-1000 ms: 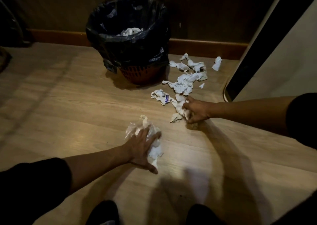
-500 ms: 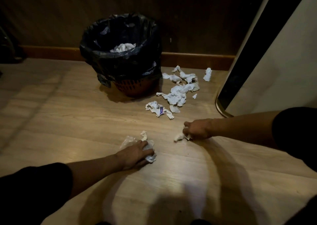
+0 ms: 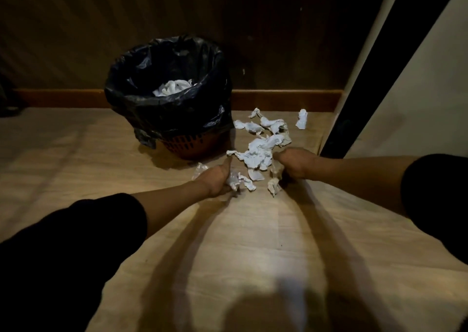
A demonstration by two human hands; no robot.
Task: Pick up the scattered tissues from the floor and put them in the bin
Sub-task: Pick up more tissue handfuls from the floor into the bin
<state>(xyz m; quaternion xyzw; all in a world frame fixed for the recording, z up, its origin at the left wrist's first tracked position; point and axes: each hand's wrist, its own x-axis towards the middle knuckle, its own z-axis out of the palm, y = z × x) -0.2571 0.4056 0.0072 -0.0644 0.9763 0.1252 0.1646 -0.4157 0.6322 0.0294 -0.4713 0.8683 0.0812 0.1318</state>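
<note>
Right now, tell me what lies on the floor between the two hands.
Head view: crumpled tissues lie between the left hand and the right hand, each closed on tissue; the big pile sits just beyond.

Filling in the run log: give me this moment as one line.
left hand: grip shut on tissues | right hand: grip shut on tissues | more tissues on floor | bin: some tissues inside
</note>
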